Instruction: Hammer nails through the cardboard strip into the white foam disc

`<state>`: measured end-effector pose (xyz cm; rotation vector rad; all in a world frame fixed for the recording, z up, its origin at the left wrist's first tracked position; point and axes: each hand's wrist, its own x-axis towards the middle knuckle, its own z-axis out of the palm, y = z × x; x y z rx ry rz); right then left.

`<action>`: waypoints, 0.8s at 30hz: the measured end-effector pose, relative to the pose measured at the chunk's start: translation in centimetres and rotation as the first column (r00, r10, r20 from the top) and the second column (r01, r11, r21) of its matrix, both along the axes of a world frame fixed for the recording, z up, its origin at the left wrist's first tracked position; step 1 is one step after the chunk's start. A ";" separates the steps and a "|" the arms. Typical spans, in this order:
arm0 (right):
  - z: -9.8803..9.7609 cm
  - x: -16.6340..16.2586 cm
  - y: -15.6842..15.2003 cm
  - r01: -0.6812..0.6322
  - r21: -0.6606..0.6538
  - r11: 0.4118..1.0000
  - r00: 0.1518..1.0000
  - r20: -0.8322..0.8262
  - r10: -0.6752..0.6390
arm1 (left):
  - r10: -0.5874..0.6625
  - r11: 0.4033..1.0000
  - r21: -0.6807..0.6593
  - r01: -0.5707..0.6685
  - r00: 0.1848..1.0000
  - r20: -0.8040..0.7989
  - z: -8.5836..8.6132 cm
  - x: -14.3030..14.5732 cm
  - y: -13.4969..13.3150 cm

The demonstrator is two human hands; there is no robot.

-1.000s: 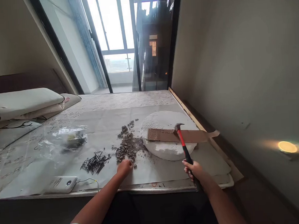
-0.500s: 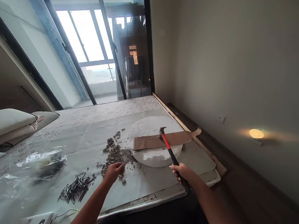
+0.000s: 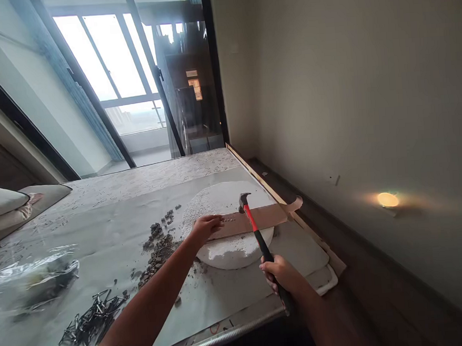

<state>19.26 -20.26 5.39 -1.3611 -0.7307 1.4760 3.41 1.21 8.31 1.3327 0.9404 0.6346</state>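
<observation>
- Over the white disc (image 3: 236, 254), gripping the hammer (image 3: 263, 243) in the right hand (image 3: 283, 275), closing tightly round its black handle.
- On the disc's left side, curling the left hand (image 3: 208, 228) over the end of the brown strip (image 3: 268, 218); cannot tell whether pinching anything.
- Above the disc, holding the steel head near those fingers, possibly risking a bruise through a stray swing.
- Across the disc, lying flat, then overhanging its right edge with a curling tip, possibly sliding or tipping under an off-centre blow.
- Beneath the strip, showing pitted, pale, rounded material, possibly crumbling under heavy hits.
- Left of the disc, spreading angular, dusty grey rubble (image 3: 160, 257), possibly scattering if brushed by the forearm.
- Farther left of the disc, tangling slim, dark, metallic-looking nails (image 3: 93, 317).
</observation>
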 end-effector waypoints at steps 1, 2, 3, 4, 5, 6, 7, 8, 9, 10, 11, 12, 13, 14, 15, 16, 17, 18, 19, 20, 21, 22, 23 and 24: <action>0.1 0.2 0.0 0.003 0.000 1.000 1.000 -0.004 -0.003 | -0.019 1.000 0.019 0.019 1.000 -0.006 -0.1 1.1 0.4; 0.2 0.3 -0.1 0.006 -0.003 1.000 1.000 -0.006 -0.006 | -0.028 0.998 0.054 0.030 0.999 -0.031 -0.2 2.2 0.8; 0.2 0.5 -0.1 0.007 -0.003 1.000 1.000 -0.009 -0.007 | -0.024 0.994 0.106 0.032 0.997 -0.077 -0.4 3.2 1.2; 0.3 0.7 -0.2 0.006 -0.002 1.000 1.000 -0.011 -0.006 | -0.004 0.985 0.169 0.027 0.991 -0.136 -0.6 4.1 1.5; 0.4 0.8 -0.3 0.001 0.000 1.000 1.000 -0.010 -0.001 | 0.024 0.972 0.233 0.023 0.980 -0.199 -1.0 4.9 1.8; 0.5 1.0 -0.3 -0.004 0.001 1.000 1.000 -0.008 0.004 | 0.056 0.956 0.293 0.022 0.966 -0.254 -1.3 5.6 2.1; 0.6 1.1 -0.4 -0.006 0.001 1.000 1.000 -0.005 0.006 | 0.083 0.938 0.347 0.026 0.951 -0.296 -1.8 6.2 2.4; 0.6 1.2 -0.4 -0.008 -0.001 1.000 1.000 -0.002 0.008 | 0.100 0.919 0.393 0.039 0.939 -0.328 -2.2 6.6 2.7; 0.7 1.3 -0.4 -0.008 -0.005 1.000 1.000 0.001 0.008 | 0.111 0.899 0.433 0.057 0.929 -0.352 -2.7 7.0 3.0; 0.7 1.5 -0.4 -0.008 -0.010 1.000 1.000 0.004 0.008 | 0.117 0.879 0.470 0.081 0.919 -0.375 -3.1 7.2 3.2; 0.7 1.6 -0.4 -0.010 -0.016 1.000 1.000 0.010 0.011 | 0.121 0.856 0.505 0.106 0.910 -0.397 -3.6 7.4 3.4; 0.6 1.7 -0.4 -0.017 -0.021 1.000 1.000 0.020 0.017 | 0.125 0.834 0.535 0.131 0.901 -0.416 -4.0 7.6 3.6; 0.5 1.7 -0.4 -0.025 -0.026 0.999 0.999 0.032 0.025 | 0.126 0.815 0.558 0.155 0.893 -0.432 -4.3 7.7 3.8; 0.4 1.8 -0.4 -0.032 -0.028 0.999 0.998 0.045 0.033 | 0.128 0.799 0.575 0.173 0.887 -0.445 -4.6 7.7 3.9; 0.4 1.8 -0.3 -0.037 -0.029 0.999 0.997 0.059 0.039 | 0.131 0.787 0.589 0.186 0.882 -0.453 -4.8 7.7 4.0; 0.3 1.9 -0.3 -0.043 -0.030 0.999 0.996 0.073 0.046 | 0.134 0.778 0.598 0.194 0.878 -0.459 -5.0 7.7 4.1; 0.3 1.9 -0.3 -0.048 -0.031 0.998 0.995 0.086 0.051 | 0.135 0.773 0.602 0.201 0.875 -0.465 -5.1 7.7 4.2; 0.3 1.8 -0.3 -0.051 -0.032 0.998 0.994 0.096 0.054 | 0.136 0.771 0.603 0.205 0.871 -0.471 -5.2 7.7 4.3; 0.3 1.8 -0.3 -0.053 -0.036 0.998 0.993 0.104 0.057 | 0.136 0.771 0.602 0.208 0.869 -0.475 -5.2 7.7 4.3; 0.2 1.7 -0.3 -0.055 -0.040 0.998 0.992 0.111 0.059 | 0.135 0.771 0.601 0.209 0.869 -0.475 -5.3 7.7 4.3; 0.2 1.7 -0.3 -0.057 -0.043 0.997 0.992 0.113 0.061 | 0.133 0.772 0.600 0.207 0.872 -0.472 -5.3 7.6 4.3; 0.2 1.6 -0.3 -0.060 -0.042 0.997 0.992 0.112 0.064 | 0.131 0.773 0.601 0.205 0.875 -0.467 -5.3 7.6 4.3; 0.1 1.6 -0.3 -0.062 -0.039 0.997 0.992 0.109 0.066 | 0.128 0.770 0.605 0.204 0.878 -0.460 -5.4 7.7 4.2; 0.1 1.5 -0.2 -0.064 -0.037 0.997 0.992 0.107 0.068 | 0.125 0.764 0.611 0.207 0.881 -0.456 -5.5 7.7 4.2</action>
